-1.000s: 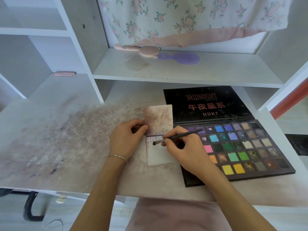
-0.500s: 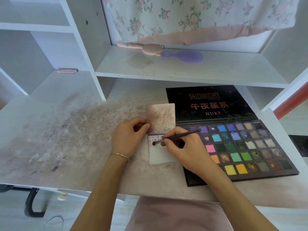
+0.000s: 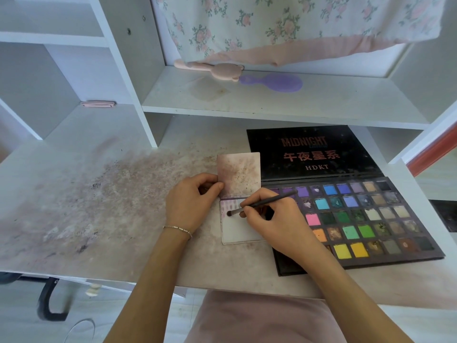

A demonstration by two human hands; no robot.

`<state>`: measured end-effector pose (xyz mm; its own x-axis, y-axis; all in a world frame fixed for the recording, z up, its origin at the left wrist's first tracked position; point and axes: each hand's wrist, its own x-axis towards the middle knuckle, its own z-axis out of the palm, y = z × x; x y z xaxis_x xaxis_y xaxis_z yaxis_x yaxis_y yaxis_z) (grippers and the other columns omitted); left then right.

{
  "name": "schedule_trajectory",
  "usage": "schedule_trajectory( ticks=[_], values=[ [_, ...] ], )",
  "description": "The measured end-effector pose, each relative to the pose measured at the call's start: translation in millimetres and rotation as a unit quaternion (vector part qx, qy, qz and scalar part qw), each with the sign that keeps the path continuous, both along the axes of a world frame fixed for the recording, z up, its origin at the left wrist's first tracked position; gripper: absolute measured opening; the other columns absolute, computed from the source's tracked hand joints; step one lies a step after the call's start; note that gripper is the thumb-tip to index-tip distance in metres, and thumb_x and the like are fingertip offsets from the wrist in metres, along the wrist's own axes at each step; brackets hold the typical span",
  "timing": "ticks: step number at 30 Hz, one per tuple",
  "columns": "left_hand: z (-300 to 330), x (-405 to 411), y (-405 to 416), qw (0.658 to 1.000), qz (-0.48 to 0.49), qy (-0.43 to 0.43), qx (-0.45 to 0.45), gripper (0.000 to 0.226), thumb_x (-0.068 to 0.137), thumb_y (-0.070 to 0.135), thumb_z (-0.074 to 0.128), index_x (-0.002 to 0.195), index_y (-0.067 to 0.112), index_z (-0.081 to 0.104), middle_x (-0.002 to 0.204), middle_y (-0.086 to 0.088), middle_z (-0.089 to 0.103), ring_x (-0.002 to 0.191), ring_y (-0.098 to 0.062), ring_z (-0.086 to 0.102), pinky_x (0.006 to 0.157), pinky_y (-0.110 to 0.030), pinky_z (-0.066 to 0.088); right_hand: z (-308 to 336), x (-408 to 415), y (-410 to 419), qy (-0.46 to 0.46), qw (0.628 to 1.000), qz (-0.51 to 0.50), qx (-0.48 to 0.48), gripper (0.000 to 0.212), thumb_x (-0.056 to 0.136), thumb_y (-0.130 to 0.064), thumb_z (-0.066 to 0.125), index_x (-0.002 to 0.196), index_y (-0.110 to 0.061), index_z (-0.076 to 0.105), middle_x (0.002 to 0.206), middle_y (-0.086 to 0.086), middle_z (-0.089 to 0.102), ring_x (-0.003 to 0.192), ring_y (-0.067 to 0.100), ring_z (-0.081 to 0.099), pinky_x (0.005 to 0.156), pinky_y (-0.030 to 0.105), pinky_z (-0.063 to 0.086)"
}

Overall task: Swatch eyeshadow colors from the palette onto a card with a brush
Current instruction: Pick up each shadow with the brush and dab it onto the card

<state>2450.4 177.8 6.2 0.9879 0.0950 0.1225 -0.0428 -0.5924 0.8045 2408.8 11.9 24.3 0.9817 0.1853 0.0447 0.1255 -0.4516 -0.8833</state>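
Your right hand point(image 3: 277, 226) pinches the brush point(image 3: 262, 204) low on its handle, fingers curled round it, and the dark tip has slid a little leftward and down over the past second. It now touches the card point(image 3: 237, 231) just under the row of purple strokes along the top edge. That small shift suggests you have finished one mark and are starting a second row, so the swatching looks to be in its early part; most of the card is bare.

Your left hand point(image 3: 190, 204) has not moved: thumb and fingers curl round the edge of the stained flap point(image 3: 238, 173) that stands up behind the card, steadying it.

The card lies on the table point(image 3: 99, 206), just beside the open palette point(image 3: 366, 219), whose near-left corner your right hand partly covers. The palette's lid point(image 3: 311, 152) lies back beneath the shelf point(image 3: 272, 100).
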Motion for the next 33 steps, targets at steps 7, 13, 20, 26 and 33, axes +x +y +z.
schedule_trajectory(
  ticks=[7,13,20,26,33],
  values=[
    [0.7,0.0,-0.7,1.0,0.001,0.001,0.0,0.007,0.08,0.027,0.065,0.085,0.028,0.07,0.071,0.019,0.062,0.071,-0.002,0.058,0.07,-0.026,0.047,1.2,0.5,0.7,0.004,1.0,-0.002,-0.002,0.02,0.085,-0.015,0.059,0.078,-0.034,0.056,0.082,-0.001,0.068,0.079,0.009,0.06,0.07,0.019,0.05],
    [0.5,0.2,-0.5,1.0,0.003,0.001,0.002,0.008,0.08,0.027,0.066,0.086,0.027,0.07,0.071,0.02,0.06,0.071,-0.001,0.057,0.07,-0.025,0.047,0.9,0.0,0.2,0.009,1.0,0.001,-0.001,0.018,0.084,-0.015,0.059,0.079,-0.032,0.057,0.082,0.001,0.067,0.078,0.01,0.06,0.069,0.02,0.05],
    [1.2,-0.7,-0.8,1.0,0.0,-0.002,-0.001,0.007,0.08,0.026,0.066,0.08,0.033,0.066,0.069,0.021,0.06,0.071,-0.002,0.058,0.07,-0.026,0.047,1.4,-0.8,-0.5,0.012,1.0,0.007,-0.003,0.016,0.085,-0.015,0.058,0.08,-0.031,0.057,0.082,0.001,0.067,0.077,0.01,0.06,0.067,0.021,0.05],
    [1.2,-0.3,-0.6,1.0,-0.005,-0.001,0.002,0.006,0.08,0.027,0.065,0.083,0.032,0.068,0.069,0.024,0.059,0.069,0.001,0.057,0.069,-0.025,0.047,1.2,0.0,0.2,0.01,1.0,0.003,-0.004,0.017,0.085,-0.016,0.058,0.079,-0.032,0.057,0.082,0.002,0.067,0.076,0.011,0.059,0.066,0.022,0.05],
    [1.1,0.0,-0.6,1.0,-0.004,0.0,0.006,0.007,0.081,0.027,0.065,0.084,0.03,0.069,0.069,0.024,0.059,0.069,0.001,0.057,0.068,-0.023,0.047,0.4,0.7,0.5,0.01,1.0,0.001,-0.003,0.017,0.085,-0.016,0.058,0.079,-0.032,0.057,0.082,0.002,0.067,0.077,0.011,0.06,0.067,0.023,0.051]
  ],
)
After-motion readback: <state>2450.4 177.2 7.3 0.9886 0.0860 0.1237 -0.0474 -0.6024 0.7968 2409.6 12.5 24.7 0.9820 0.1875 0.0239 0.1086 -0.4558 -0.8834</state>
